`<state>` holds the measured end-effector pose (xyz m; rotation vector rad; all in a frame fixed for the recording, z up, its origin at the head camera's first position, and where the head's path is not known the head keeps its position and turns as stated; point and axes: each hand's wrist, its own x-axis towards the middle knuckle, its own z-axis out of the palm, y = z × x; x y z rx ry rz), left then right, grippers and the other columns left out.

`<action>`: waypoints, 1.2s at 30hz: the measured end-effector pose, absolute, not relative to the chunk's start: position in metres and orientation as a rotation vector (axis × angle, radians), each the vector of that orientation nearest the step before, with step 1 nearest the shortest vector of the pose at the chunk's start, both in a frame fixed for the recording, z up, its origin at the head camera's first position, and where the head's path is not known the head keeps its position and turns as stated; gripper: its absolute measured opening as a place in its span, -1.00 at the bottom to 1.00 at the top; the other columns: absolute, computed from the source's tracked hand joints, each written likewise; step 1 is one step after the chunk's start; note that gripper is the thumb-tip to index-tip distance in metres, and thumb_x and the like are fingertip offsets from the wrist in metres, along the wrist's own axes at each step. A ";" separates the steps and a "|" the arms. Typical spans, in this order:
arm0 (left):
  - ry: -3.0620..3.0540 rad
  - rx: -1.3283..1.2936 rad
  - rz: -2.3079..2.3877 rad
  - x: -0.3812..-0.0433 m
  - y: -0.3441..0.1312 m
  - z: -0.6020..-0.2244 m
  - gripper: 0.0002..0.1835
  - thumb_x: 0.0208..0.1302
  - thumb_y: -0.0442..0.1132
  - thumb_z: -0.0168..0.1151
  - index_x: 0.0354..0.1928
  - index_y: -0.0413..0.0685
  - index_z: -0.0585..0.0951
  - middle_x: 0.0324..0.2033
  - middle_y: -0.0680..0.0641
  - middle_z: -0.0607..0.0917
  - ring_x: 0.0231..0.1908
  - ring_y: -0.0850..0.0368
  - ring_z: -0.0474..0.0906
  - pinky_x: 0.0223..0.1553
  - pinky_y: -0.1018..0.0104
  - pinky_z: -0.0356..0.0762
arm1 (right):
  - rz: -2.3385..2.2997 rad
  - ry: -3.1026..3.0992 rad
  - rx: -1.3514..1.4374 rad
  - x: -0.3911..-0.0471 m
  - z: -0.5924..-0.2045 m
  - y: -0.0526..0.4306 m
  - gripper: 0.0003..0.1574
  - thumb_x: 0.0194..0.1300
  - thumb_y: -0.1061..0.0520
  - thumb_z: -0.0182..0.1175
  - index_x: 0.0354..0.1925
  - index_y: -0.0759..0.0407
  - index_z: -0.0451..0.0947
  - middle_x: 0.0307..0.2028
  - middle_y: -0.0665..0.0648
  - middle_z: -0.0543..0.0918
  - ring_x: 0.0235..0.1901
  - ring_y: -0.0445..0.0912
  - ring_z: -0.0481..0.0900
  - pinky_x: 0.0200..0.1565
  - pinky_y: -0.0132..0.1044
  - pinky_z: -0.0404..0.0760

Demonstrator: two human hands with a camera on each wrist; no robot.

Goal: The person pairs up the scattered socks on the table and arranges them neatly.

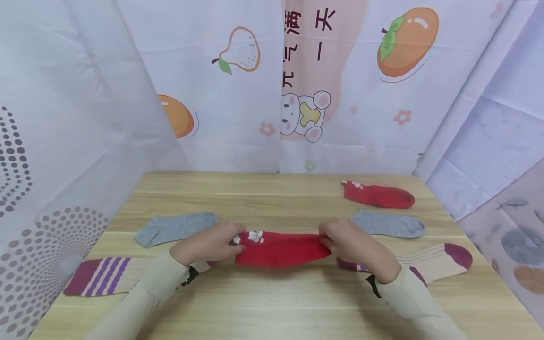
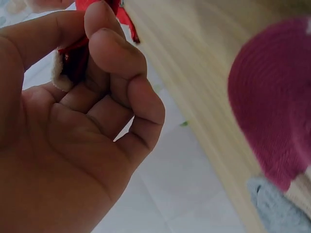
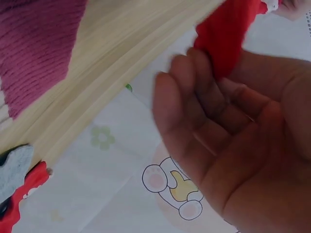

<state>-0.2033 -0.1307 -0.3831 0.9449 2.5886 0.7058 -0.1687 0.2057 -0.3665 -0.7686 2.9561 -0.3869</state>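
A red sock (image 1: 282, 250) with a white animal figure near its left end is stretched level between both hands, above the middle of the table. My left hand (image 1: 218, 242) pinches the patterned cuff end between thumb and fingers. At the other end, my right hand (image 1: 350, 245) pinches the plain red fabric. The left wrist view shows the curled fingers (image 2: 116, 53) around the cuff's dark opening and pale edge. In the right wrist view the red sock (image 3: 226, 39) is held between thumb and fingers.
On the table (image 1: 272, 302), a grey sock (image 1: 176, 227) and a cream sock with purple stripes (image 1: 108, 276) lie left. At right lie another red sock (image 1: 380, 195), a grey sock (image 1: 388, 224) and a cream sock with a maroon toe (image 1: 442, 262). Printed curtains (image 1: 238, 118) surround the table.
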 end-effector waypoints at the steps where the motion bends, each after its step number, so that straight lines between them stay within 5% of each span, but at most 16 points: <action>1: 2.580 0.938 0.706 -0.203 -0.130 -0.385 -0.81 0.29 -0.22 0.34 -0.09 -0.07 0.63 -0.29 0.14 0.65 -0.33 0.26 0.55 -0.29 0.36 0.59 | -0.370 2.942 -0.787 -0.169 -0.367 0.206 -0.79 0.20 0.25 0.39 -0.46 0.04 0.55 -0.60 -0.14 0.44 -0.58 -0.22 0.39 -0.49 -0.39 0.45; 23: 2.697 0.917 0.487 -0.193 -0.116 -0.410 -0.85 0.24 -0.18 0.37 -0.26 -0.05 0.61 -0.57 0.15 0.50 -0.56 0.24 0.41 -0.50 0.36 0.42 | -0.255 2.914 -0.840 -0.171 -0.387 0.203 -0.72 0.22 0.32 0.31 -0.52 0.06 0.48 -0.61 -0.10 0.38 -0.56 -0.17 0.34 -0.46 -0.33 0.39; 36: 2.724 0.926 0.444 -0.194 -0.120 -0.409 -0.73 0.18 -0.07 0.44 -0.17 0.03 0.61 -0.42 0.19 0.63 -0.46 0.28 0.47 -0.36 0.33 0.48 | -0.241 2.928 -0.782 -0.173 -0.392 0.201 -0.81 0.23 0.28 0.33 -0.44 0.09 0.54 -0.58 -0.09 0.44 -0.54 -0.17 0.38 -0.43 -0.32 0.42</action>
